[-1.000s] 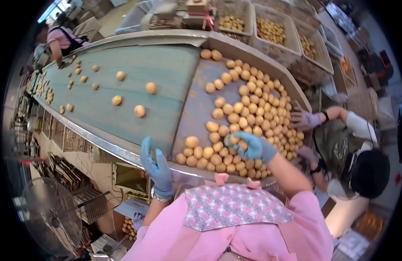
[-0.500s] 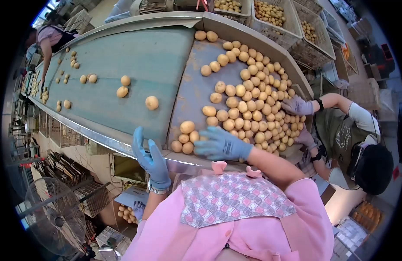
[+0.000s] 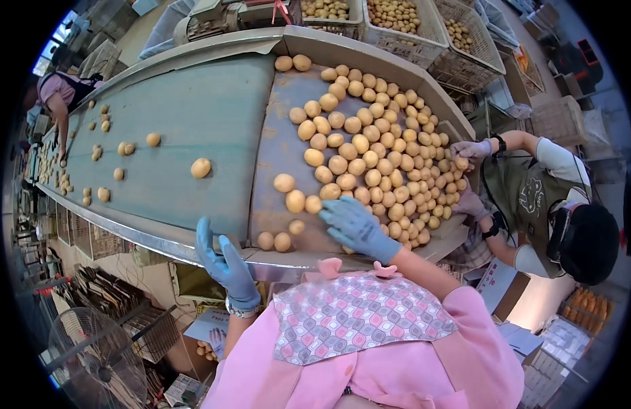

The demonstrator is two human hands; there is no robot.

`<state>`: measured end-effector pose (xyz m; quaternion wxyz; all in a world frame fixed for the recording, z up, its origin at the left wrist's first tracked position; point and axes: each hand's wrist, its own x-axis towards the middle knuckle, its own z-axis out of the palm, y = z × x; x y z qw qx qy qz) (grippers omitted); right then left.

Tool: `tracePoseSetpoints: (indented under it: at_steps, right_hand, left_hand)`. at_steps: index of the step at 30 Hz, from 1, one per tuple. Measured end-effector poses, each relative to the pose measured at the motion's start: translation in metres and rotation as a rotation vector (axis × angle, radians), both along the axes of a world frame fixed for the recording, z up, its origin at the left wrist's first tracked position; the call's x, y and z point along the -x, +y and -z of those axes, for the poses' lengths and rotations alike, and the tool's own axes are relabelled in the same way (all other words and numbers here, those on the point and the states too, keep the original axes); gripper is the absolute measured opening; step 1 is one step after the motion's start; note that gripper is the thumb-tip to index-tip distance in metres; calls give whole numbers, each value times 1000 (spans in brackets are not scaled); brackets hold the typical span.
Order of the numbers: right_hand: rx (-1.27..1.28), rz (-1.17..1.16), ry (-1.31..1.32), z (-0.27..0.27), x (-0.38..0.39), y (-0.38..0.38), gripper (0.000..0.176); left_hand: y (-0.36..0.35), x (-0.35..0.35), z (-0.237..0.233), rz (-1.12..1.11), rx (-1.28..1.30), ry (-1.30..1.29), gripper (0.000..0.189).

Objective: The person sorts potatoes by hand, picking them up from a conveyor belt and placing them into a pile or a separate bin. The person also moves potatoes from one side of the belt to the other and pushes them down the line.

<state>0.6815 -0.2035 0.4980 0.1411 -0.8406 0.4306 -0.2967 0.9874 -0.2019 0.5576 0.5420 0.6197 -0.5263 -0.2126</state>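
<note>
A heap of round yellow potatoes covers the grey chute feeding a teal conveyor belt. My right hand, in a blue glove, lies flat and spread on the potatoes at the chute's near edge, holding none. My left hand, also blue-gloved, rests with fingers apart on the belt's metal rim, empty. A few loose potatoes lie between my hands.
A co-worker on the right has grey-gloved hands at the heap's far side. Another person stands far up the belt. Crates of potatoes stand behind the chute. A fan is at lower left.
My right hand has swept from the heap's near right toward the chute's near edge, fingers spreading flat. Potatoes have rolled left onto the belt. My left hand stays on the rim.
</note>
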Motion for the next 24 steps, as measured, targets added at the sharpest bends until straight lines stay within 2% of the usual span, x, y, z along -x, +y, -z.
tracePoseSetpoints:
  at_steps: [3, 5, 6, 9, 11, 13, 14, 15, 16, 17, 19, 21, 23, 24]
  right_hand:
    - [-10, 205, -61, -8, 35, -6, 36]
    - [109, 444, -205, 10, 68, -47, 27]
    - [-46, 598, -312, 5, 84, -68, 28]
    - [263, 947, -183, 34, 130, -160, 37]
    - [-15, 1208, -222, 37, 124, -220, 45]
    - [-279, 1259, 181, 34, 68, -243, 54]
    - [-69, 1290, 229, 65, 47, -262, 58]
    - [-9, 1282, 247, 60, 22, -261, 55]
    - [-157, 1018, 172, 26, 5, -251, 53]
    - [53, 914, 30, 16, -28, -228, 48]
    - [255, 631, 138, 26, -69, -192, 56]
    - [176, 355, 103, 5, -88, -127, 54]
    - [74, -11, 102, 10, -74, -82, 54]
    - [14, -70, 80, 8, -62, -59, 53]
  left_hand:
    - [2, -1, -2, 5, -3, 1, 45]
    - [4, -1, -2, 17, -25, -21, 45]
    - [5, -2, -1, 19, -35, -21, 44]
    - [2, -2, 2, 15, -45, -19, 43]
    - [3, -1, 1, 11, -47, -12, 42]
    - [3, 0, -1, 3, -60, -42, 42]
    - [3, 1, -2, 4, -68, -55, 42]
    - [4, 2, -4, 5, -76, -39, 42]
    - [3, 2, -5, 11, -83, -21, 43]
    - [1, 3, -4, 14, -90, 2, 43]
    - [1, 1, 3, 23, -49, 8, 44]
    - [2, -1, 4, 14, -51, 46, 45]
    - [1, -2, 5, 24, -37, 50, 45]
    - [0, -1, 5, 26, -26, 57, 45]
